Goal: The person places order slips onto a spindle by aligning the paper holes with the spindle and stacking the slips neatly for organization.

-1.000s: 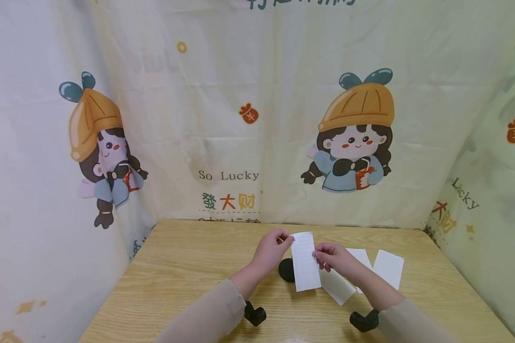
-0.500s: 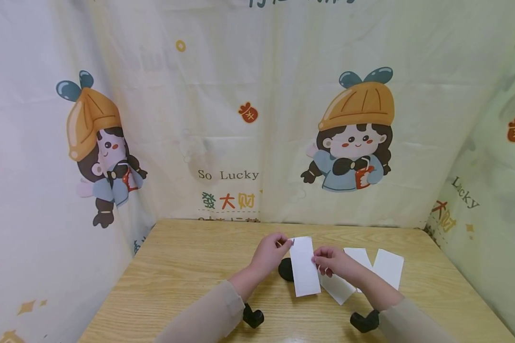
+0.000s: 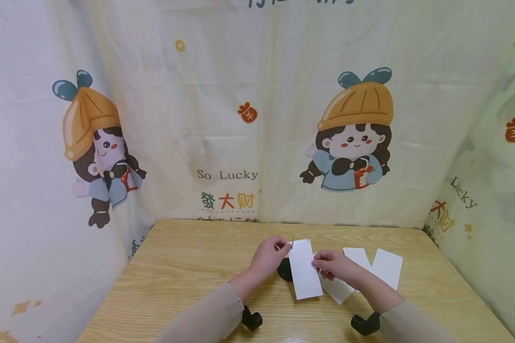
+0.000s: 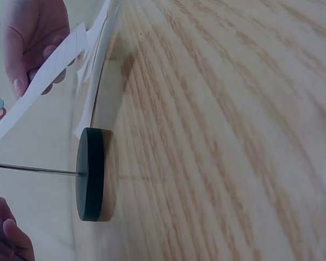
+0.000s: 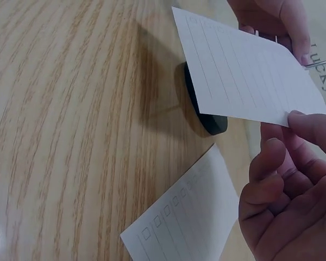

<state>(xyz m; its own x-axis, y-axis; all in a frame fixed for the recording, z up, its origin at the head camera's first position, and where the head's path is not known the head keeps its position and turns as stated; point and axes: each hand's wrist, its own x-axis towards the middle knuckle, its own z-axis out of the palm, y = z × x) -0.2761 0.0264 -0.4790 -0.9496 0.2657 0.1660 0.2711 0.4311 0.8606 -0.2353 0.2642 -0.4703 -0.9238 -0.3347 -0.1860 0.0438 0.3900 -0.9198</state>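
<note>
A lined white paper slip [image 3: 305, 274] is held up between my hands. My left hand [image 3: 269, 257] pinches its upper left corner, and my right hand [image 3: 335, 265] pinches its right edge. Behind the slip stands a receipt spike with a round black base [image 4: 90, 174] and a thin upright metal rod [image 4: 38, 169]. The rod's tip [image 3: 293, 242] shows at the slip's upper left, close to my left fingertips. It appears to poke through the paper there, and in the right wrist view the rod [image 5: 321, 63] sticks out past the slip. The slip hangs above the base.
On the wooden table [image 3: 189, 267], another lined slip [image 5: 187, 209] lies under my right hand. Two more white slips lie to the right, one of them the far slip [image 3: 387, 267]. A printed curtain [image 3: 283, 143] encloses the table's back and sides.
Both hands have lowered the paper slip slightly toward the table. The spike's tip, not visible one second ago, now stands out at the slip's upper left.
</note>
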